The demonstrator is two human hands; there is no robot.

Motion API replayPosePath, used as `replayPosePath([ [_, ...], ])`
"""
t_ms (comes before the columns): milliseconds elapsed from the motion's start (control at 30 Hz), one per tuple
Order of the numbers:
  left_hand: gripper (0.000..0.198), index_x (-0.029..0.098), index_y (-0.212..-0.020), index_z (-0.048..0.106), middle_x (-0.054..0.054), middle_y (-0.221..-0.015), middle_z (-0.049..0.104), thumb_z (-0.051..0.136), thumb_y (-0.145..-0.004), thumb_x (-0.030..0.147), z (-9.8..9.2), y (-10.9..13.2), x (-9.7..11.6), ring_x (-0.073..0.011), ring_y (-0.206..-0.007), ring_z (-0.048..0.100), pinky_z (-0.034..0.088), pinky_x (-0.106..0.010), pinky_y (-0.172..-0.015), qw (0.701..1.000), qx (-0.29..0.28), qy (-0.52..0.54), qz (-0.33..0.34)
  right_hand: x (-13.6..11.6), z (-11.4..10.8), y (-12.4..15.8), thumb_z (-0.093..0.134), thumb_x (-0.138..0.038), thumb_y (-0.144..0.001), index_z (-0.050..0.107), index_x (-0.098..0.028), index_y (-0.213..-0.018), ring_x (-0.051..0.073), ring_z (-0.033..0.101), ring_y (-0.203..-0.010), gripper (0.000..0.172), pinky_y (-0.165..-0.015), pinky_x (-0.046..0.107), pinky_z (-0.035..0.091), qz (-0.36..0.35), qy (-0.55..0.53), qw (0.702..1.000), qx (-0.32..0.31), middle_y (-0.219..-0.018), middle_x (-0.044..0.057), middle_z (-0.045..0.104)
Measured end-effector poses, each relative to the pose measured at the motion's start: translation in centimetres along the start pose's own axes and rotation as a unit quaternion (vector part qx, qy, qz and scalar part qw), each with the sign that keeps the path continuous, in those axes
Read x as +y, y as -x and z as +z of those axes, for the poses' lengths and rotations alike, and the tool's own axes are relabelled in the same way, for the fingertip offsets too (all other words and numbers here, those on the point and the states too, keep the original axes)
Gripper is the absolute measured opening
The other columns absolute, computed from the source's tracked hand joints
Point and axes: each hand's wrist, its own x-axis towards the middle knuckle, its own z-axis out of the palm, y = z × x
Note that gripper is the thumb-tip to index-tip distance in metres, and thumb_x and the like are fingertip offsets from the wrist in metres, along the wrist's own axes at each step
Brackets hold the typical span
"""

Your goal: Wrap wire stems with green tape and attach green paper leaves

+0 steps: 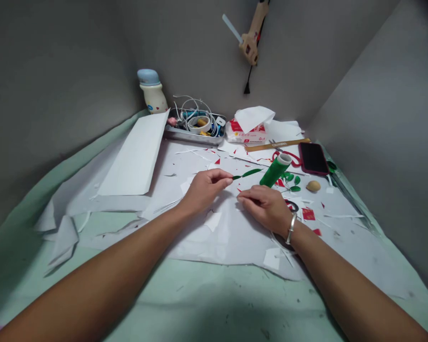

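My left hand (209, 187) is closed in a pinch on the end of a slim green leaf (251, 172), which points right above the white paper. Close by on the right, my right hand (266, 204) has its thumb and forefinger pressed together; anything between them is too fine to make out. Just beyond that hand a spool of green thread (276, 170) leans rightward in view, its lower end hidden by the fingers. Small green leaves on stems (290, 180) lie right of the spool. Partly under my right wrist are dark-handled scissors (291, 205).
A metal tray (196, 137) of cords and tape stands at the back, beside a bottle (153, 92) and a tissue pack (248, 133). Rightward lie red scissors (292, 159), a ruler (278, 145), a phone (313, 158) and a brown oval object (313, 185). A glue gun (251, 45) hangs behind.
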Motion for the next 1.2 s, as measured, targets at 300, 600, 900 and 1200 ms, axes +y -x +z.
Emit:
replayPosePath([
  [300, 0.019, 0.018, -0.09, 0.072, -0.004, -0.086, 0.064, 0.054, -0.086, 0.016, 0.6, 0.6, -0.6, -0.0185, -0.082, 0.061, 0.046, -0.031, -0.075, 0.942, -0.073, -0.293, 0.145, -0.7, -0.7, 0.0, 0.058, -0.024, -0.091, 0.073, -0.02, -0.088, 0.014, 0.052, -0.061, 0.016, -0.063, 0.029, 0.038, -0.055, 0.059, 0.995, 0.057, -0.063, 0.001, 0.061],
  [600, 0.014, 0.019, -0.089, 0.071, -0.002, -0.088, 0.068, 0.058, -0.086, 0.023, 0.3, 0.5, 0.2, -0.0149, -0.085, 0.062, 0.047, -0.028, -0.082, 0.979, -0.122, -0.097, 0.132, 1.2, -0.8, -0.4, 0.063, -0.03, -0.086, 0.073, -0.02, -0.081, 0.015, 0.061, -0.067, 0.015, -0.063, 0.027, 0.047, 0.134, -0.081, 0.983, 0.092, -0.077, 0.002, 0.071],
  [900, 0.015, 0.018, -0.091, 0.07, -0.004, -0.091, 0.07, 0.059, -0.085, 0.026, 0.2, 0.1, -0.3, -0.0169, -0.082, 0.063, 0.048, -0.03, -0.077, 0.993, 0.023, -0.109, 0.044, -0.5, 0.1, 0.2, 0.058, -0.022, -0.089, 0.073, -0.02, -0.087, 0.014, 0.057, -0.065, 0.014, -0.067, 0.029, 0.04, -0.068, 0.071, 0.995, -0.017, -0.068, 0.002, 0.065],
  [1200, 0.02, 0.021, -0.093, 0.072, -0.002, -0.087, 0.065, 0.054, -0.087, 0.017, 0.5, 0.4, -0.7, -0.017, -0.086, 0.061, 0.045, -0.028, -0.078, 0.928, -0.189, -0.261, 0.185, 0.0, -1.1, -0.3, 0.061, -0.026, -0.089, 0.072, -0.02, -0.083, 0.013, 0.056, -0.064, 0.014, -0.062, 0.027, 0.042, 0.048, -0.02, 0.994, 0.093, -0.07, 0.001, 0.066],
])
